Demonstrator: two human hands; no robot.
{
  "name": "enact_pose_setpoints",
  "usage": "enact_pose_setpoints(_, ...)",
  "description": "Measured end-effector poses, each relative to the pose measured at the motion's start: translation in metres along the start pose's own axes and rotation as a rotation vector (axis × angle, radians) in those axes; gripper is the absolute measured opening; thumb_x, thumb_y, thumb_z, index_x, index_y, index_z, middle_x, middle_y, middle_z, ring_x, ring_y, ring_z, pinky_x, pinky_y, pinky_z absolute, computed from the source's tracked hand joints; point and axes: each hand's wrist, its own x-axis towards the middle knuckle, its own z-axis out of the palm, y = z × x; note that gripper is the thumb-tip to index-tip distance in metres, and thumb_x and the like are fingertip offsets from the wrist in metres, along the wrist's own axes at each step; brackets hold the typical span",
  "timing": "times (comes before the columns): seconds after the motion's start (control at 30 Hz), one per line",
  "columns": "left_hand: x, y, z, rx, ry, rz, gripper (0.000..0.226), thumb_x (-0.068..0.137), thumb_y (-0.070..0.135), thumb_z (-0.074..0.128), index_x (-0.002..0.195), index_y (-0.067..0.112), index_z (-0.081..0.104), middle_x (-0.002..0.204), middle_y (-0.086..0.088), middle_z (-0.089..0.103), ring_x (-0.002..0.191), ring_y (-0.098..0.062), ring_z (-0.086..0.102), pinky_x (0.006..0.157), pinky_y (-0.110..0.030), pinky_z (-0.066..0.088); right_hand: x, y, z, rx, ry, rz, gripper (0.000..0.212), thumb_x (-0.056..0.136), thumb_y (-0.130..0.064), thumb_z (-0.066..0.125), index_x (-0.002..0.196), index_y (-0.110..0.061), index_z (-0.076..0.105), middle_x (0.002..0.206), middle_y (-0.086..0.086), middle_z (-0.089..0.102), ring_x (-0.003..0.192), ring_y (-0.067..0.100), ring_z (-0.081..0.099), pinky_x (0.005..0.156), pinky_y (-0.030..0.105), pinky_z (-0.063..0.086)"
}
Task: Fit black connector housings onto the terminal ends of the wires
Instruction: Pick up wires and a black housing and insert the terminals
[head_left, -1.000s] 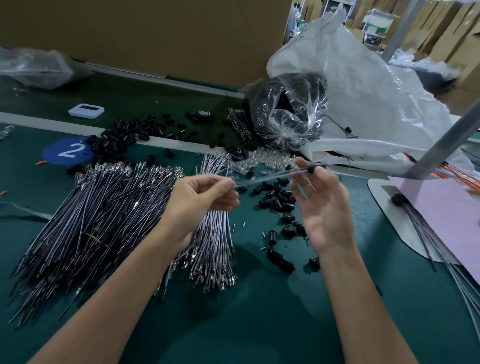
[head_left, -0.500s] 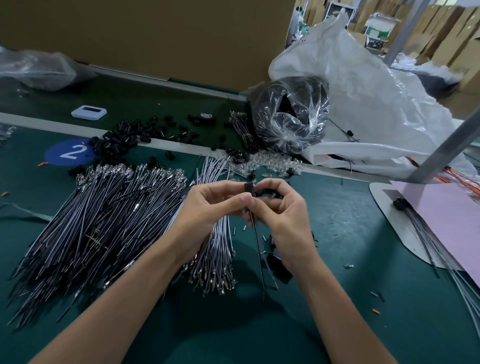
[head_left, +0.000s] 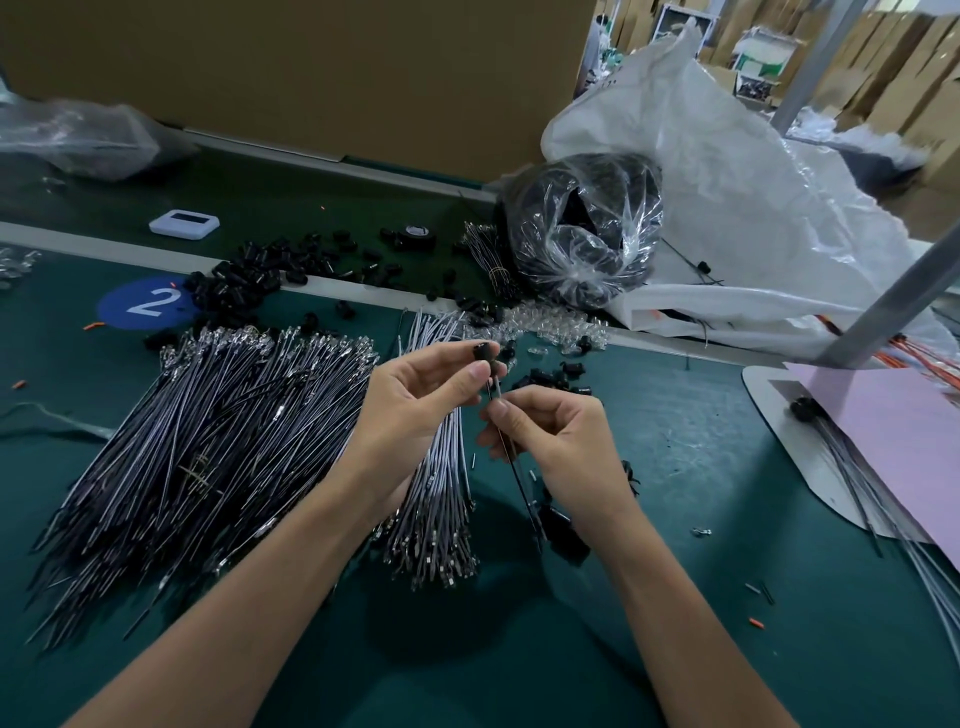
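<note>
My left hand (head_left: 415, 410) pinches a small black connector housing (head_left: 483, 352) between thumb and fingertips, above the green mat. Just below and to its right, my right hand (head_left: 556, 441) pinches a thin dark wire (head_left: 519, 478) whose top end runs up into the housing and whose tail hangs down toward the mat. A big fan of dark wires with metal terminals (head_left: 208, 431) lies to the left, and a smaller bundle of wires (head_left: 441, 509) lies under my left hand. Loose black housings (head_left: 550, 376) sit just beyond my hands.
More black housings (head_left: 249, 275) are strewn at the back left by a blue "2" sticker (head_left: 148, 302). A clear bag of black parts (head_left: 582, 228) and white sacking (head_left: 753, 208) stand behind. A pink sheet (head_left: 893, 447) with finished wires (head_left: 857, 478) lies at right, by a metal post (head_left: 893, 306).
A second ago my hands held the wire stretched out sideways. They came together, and now the housing is up in my left fingers while my right hand has slid lower along the hanging wire.
</note>
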Motion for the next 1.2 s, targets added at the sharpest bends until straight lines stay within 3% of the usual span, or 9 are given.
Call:
enact_pose_setpoints(0.4, -0.0025, 0.0010, 0.0003, 0.216, -0.035, 0.019, 0.019, 0.080, 0.027, 0.073, 0.098, 0.024, 0.077, 0.100, -0.003, 0.076, 0.101, -0.020, 0.069, 0.093, -0.033, 0.054, 0.0002, 0.0043, 0.0032, -0.023, 0.080, -0.103, 0.008, 0.090, -0.013, 0.067, 0.086, -0.014, 0.074, 0.069, 0.002, 0.073, 0.062, 0.011, 0.069, 0.061, 0.018, 0.052)
enact_pose_setpoints(0.53, -0.0024, 0.0043, 0.0010, 0.051, -0.025, -0.002, 0.028, 0.078, 0.024, 0.071, 0.106, 0.019, 0.073, 0.102, -0.007, 0.075, 0.099, -0.019, 0.069, 0.088, -0.030, 0.056, -0.0015, 0.0035, 0.0060, -0.032, 0.066, -0.101, 0.014, 0.085, -0.025, 0.069, 0.086, -0.012, 0.074, 0.069, 0.005, 0.073, 0.063, 0.014, 0.069, 0.063, 0.021, 0.053)
enact_pose_setpoints(0.7, -0.0002, 0.0087, 0.0009, -0.029, 0.095, -0.003, 0.022, 0.064, 0.026, 0.076, 0.084, 0.016, 0.077, 0.085, -0.002, 0.075, 0.083, -0.012, 0.068, 0.077, -0.023, 0.055, -0.0015, 0.0050, 0.0077, -0.076, 0.062, -0.121, 0.007, 0.088, -0.015, 0.070, 0.082, -0.016, 0.073, 0.068, 0.004, 0.073, 0.060, 0.011, 0.067, 0.062, 0.020, 0.052)
enact_pose_setpoints(0.93, 0.0006, 0.0079, 0.0007, -0.082, 0.119, -0.039, 0.021, 0.054, 0.028, 0.079, 0.073, 0.018, 0.078, 0.081, -0.004, 0.076, 0.079, -0.014, 0.070, 0.077, -0.023, 0.057, -0.0016, 0.0044, 0.0082, -0.083, 0.104, -0.155, 0.009, 0.088, -0.012, 0.070, 0.081, -0.018, 0.073, 0.069, 0.004, 0.073, 0.064, 0.013, 0.071, 0.064, 0.021, 0.053)
enact_pose_setpoints(1.2, 0.0007, 0.0072, -0.0005, -0.059, 0.092, -0.024, 0.022, 0.059, 0.029, 0.077, 0.079, 0.019, 0.080, 0.088, -0.005, 0.077, 0.083, -0.013, 0.071, 0.078, -0.022, 0.056, -0.0031, 0.0047, 0.0091, -0.086, 0.110, -0.157, 0.009, 0.088, -0.011, 0.070, 0.082, -0.017, 0.072, 0.070, 0.005, 0.073, 0.063, 0.014, 0.070, 0.063, 0.021, 0.053)
